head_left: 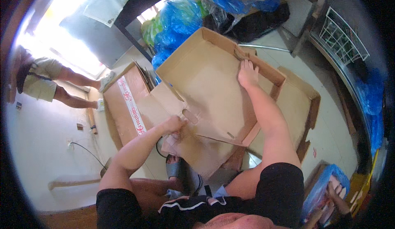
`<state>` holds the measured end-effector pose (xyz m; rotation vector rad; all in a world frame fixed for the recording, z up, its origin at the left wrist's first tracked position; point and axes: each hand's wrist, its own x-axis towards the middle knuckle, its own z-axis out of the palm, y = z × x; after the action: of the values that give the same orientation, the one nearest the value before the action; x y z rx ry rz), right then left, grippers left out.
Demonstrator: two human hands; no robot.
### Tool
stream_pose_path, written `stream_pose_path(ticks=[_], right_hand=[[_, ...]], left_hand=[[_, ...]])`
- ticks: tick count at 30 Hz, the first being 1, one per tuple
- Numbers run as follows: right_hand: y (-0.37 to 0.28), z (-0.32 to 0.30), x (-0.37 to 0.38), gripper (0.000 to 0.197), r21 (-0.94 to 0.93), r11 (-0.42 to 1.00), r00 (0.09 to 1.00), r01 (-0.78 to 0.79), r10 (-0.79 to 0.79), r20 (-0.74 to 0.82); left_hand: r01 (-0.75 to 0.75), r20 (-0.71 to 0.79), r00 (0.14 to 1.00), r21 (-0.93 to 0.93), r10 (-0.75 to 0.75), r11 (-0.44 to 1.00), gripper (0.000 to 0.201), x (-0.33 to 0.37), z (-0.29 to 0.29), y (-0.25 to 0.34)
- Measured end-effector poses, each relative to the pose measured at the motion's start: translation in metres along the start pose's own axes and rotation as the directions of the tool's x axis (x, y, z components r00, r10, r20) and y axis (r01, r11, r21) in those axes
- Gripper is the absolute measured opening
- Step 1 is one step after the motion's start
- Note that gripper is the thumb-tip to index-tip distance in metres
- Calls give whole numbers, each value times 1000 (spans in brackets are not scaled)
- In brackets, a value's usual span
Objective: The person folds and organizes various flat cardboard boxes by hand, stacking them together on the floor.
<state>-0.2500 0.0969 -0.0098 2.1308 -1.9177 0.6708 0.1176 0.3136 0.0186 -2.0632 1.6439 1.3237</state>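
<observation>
A large, shallow brown cardboard box (214, 81) lies tilted before me with its inside facing up. My left hand (173, 125) is closed at its near left edge, on a loose flap beside an oval handle hole (189, 116). A torn, bent cardboard flap (201, 153) hangs below that hand. My right hand (249, 73) rests against the box's right side wall, its fingers stretched out near a crumpled part of that wall. Under the box, to the right, lies another piece of open cardboard (302, 101) with ragged edges.
A flat carton with a white printed strip (131, 103) lies to the left. Another person's legs (70, 83) are beyond it. Blue plastic bags (179, 19) are piled behind the box. At right are a white wire basket (343, 35) and another person's hand (335, 196) by blue plastic.
</observation>
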Motion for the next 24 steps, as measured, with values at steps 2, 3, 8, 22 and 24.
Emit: stream_pose_path(ticks=[2, 3, 8, 22, 24], right_hand=[[-9, 8, -4, 37, -121, 990, 996, 74, -80, -45], [-8, 10, 0, 38, -138, 986, 995, 97, -93, 35], [-31, -2, 9, 38, -203, 966, 949, 160, -94, 302], [18, -50, 45, 41, 393, 909, 870, -138, -78, 486], [13, -101, 48, 46, 580, 749, 735, -321, -189, 651]], left_hand=[[-3, 7, 1000, -106, 4, 994, 62, -18, -2, 4], [-24, -38, 999, -134, 19, 991, 59, -23, -1, 13], [-14, -201, 980, -134, -13, 991, 43, -34, 25, 7], [33, -493, 867, 201, 72, 979, 40, -30, 41, 20], [69, -491, 870, 184, 31, 980, 40, -33, 35, -12]])
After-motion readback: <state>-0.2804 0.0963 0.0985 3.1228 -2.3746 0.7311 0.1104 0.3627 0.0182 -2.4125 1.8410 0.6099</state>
